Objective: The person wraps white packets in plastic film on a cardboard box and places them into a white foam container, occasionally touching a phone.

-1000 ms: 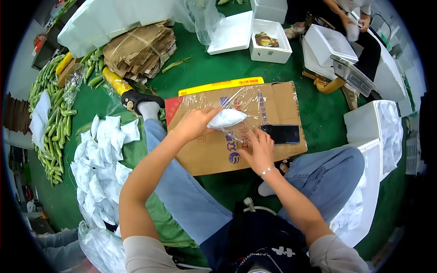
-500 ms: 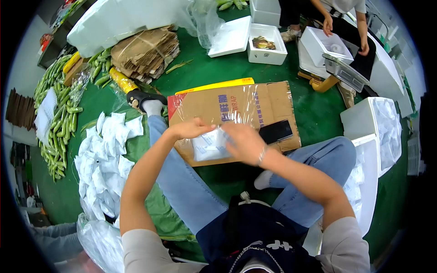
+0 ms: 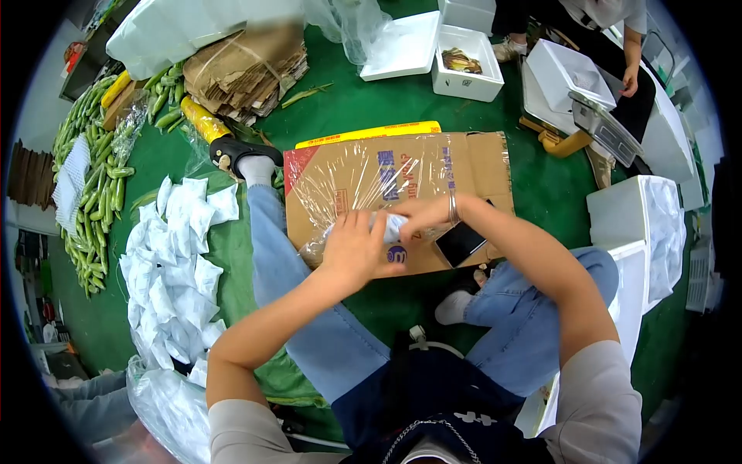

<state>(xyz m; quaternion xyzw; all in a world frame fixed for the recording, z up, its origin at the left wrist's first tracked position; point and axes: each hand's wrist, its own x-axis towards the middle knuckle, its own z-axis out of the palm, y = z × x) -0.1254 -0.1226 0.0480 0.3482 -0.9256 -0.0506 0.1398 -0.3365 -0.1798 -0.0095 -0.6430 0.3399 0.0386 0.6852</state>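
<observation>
A white ice pack (image 3: 396, 226) lies mostly hidden under my hands on a brown cardboard sheet (image 3: 464, 174) between my legs. Clear cling film (image 3: 332, 174) stretches shiny and creased over the cardboard and around the pack. My left hand (image 3: 357, 246) lies across the pack, fingers stretched out and thumb apart. Against the pack's right end, my right hand (image 3: 425, 216) has its fingers curled round it. A black phone (image 3: 461, 246) rests on the cardboard below my right wrist.
Many white packs (image 3: 174, 263) are heaped at my left. Foam boxes (image 3: 618, 213) stand at my right. Farther off are bundled flat cardboard (image 3: 247, 73), green corn cobs (image 3: 93, 201), an open foam box (image 3: 468, 81), and a person's hand (image 3: 630, 80) near a scale (image 3: 603, 127).
The pack, flat and largely visible earlier, is now mostly covered by my hands. My left hand moved down onto it; my right hand moved slightly right and curled. The view shifted a little.
</observation>
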